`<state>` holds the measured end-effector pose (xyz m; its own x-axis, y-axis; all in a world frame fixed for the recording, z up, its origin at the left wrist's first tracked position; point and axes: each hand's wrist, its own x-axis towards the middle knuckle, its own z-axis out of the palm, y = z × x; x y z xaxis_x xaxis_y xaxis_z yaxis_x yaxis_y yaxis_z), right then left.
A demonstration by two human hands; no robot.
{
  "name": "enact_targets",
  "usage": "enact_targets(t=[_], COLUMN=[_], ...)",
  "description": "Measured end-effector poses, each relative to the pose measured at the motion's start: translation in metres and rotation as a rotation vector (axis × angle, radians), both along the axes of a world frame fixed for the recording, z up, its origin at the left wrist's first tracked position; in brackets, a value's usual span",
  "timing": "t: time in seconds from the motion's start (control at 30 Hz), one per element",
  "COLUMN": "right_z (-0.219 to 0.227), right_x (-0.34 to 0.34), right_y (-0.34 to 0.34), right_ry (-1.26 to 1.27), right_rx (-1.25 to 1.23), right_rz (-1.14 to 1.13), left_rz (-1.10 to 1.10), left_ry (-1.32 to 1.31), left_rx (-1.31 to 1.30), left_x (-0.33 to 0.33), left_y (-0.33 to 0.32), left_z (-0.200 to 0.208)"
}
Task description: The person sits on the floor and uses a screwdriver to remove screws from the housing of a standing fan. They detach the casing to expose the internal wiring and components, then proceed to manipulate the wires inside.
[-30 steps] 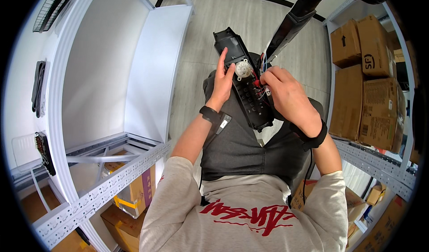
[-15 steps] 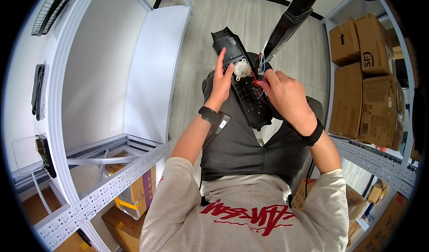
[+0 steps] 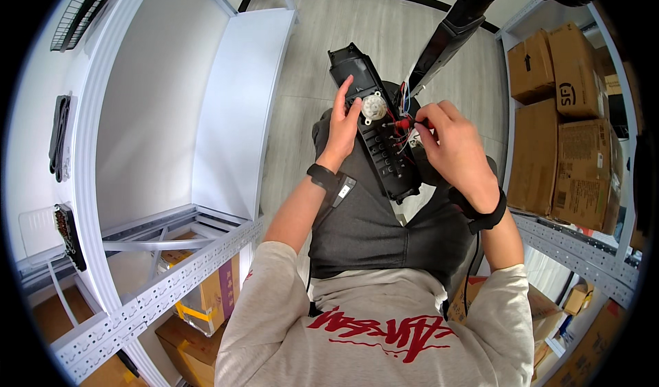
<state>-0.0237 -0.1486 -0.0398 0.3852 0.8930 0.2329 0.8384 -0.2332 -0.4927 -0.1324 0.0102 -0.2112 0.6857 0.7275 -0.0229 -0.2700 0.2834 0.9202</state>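
A long black plastic housing [image 3: 392,166] lies slantwise over my lap, its far end to the left. My left hand [image 3: 339,130] grips its left side, with the thumb beside a round whitish part [image 3: 375,106] and one finger stretched along the edge. Other fingers are hidden below. Thin coloured wires [image 3: 405,99] rise at the housing's right side. My right hand [image 3: 449,140] pinches a small red-handled screwdriver [image 3: 403,123] between thumb and fingers. It lies nearly level, pointing left toward the housing just below the round part; whether its tip touches is too small to tell.
A black jointed arm [image 3: 449,33] slants down from the upper right, close to the wires. White shelving [image 3: 233,112] stands at left. Cardboard boxes [image 3: 532,154] are stacked on the right shelf. A black strap with a small box [image 3: 343,189] is by my left wrist.
My right hand has drawn back to the right, and more of the red screwdriver shows. The left hand and the housing are shifted only slightly right in the picture.
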Motion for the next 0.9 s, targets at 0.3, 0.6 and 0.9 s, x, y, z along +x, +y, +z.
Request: enact_targets(t=[0.3,0.6,0.9], right_z=[0.004,-0.007,0.005], right_x=[-0.001,-0.003,0.001], right_y=[0.024,0.034,0.017], right_ry=[-0.015,0.030,0.077], right_rx=[0.182,0.199,0.212], right_rz=[-0.057,-0.044,-0.065], left_rz=[-0.018,-0.039,0.081], left_ry=[0.108,0.120,0.098], left_rx=[0.055,0.113,0.113], left_x=[-0.002,-0.003,0.001], left_y=[-0.002,0.000,-0.003], left_z=[0.007,-0.001,-0.003])
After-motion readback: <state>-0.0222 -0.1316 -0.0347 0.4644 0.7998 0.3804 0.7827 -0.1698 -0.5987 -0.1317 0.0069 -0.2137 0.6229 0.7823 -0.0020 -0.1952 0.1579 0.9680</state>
